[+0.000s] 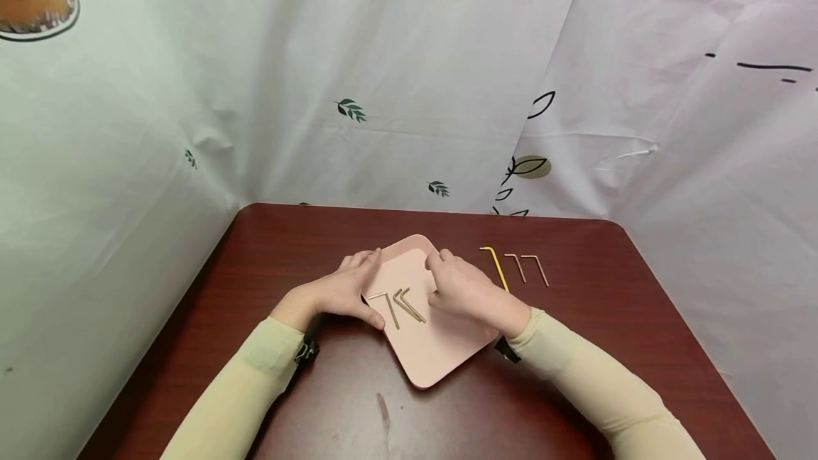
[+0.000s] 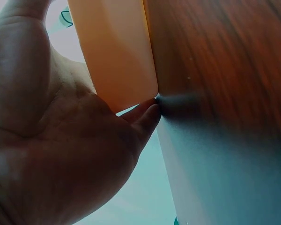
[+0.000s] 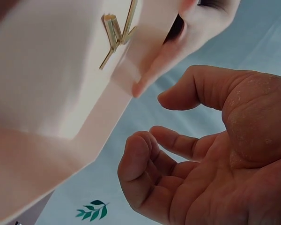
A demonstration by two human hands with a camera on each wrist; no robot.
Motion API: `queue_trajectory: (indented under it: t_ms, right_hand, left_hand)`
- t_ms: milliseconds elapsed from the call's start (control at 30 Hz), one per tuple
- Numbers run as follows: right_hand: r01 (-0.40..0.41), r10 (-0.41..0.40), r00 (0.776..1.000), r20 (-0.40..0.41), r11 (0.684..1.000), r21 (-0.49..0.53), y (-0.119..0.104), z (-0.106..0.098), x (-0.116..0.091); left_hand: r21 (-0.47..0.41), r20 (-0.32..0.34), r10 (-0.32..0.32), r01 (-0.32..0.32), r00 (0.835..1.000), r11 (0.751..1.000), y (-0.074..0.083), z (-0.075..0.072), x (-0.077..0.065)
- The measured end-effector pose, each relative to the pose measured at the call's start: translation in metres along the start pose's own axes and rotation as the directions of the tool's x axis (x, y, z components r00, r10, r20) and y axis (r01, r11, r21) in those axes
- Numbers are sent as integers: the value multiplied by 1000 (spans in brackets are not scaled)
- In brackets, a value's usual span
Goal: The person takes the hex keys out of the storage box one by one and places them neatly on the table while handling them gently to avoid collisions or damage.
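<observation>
on the dark red table (image 1: pixel 307 247), the pink tray (image 1: pixel 441 350) carries three gold l-shaped keys (image 1: pixel 391 309) toward its left side. the left hand (image 1: pixel 341 293) grips the tray's left corner between thumb and fingers; the right hand (image 1: pixel 465 288), over the right side, looks empty, its loosely bent fingers apart from the thumb. if the left hand lifts or twists its corner, the keys could slide down the smooth floor. the yellow key (image 1: pixel 498 266) lies partly hidden by the right wrist, so a careless sweep might knock it into the two copper keys (image 1: pixel 520 269) beyond.
</observation>
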State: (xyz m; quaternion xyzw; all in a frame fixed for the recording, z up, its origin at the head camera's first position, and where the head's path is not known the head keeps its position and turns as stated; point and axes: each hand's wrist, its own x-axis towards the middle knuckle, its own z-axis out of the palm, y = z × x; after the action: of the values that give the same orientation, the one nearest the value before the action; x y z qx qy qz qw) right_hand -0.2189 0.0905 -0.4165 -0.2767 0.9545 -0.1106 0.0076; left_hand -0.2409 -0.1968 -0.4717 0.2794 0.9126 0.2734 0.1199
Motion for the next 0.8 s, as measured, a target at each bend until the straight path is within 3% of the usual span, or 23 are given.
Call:
queue_trajectory:
  t_ms: [800]
  right_hand:
    - [82,-83,995,60,997,10,-20,4,6]
  left_hand:
    - [11,2,0,0,1000,1000,2,0,0]
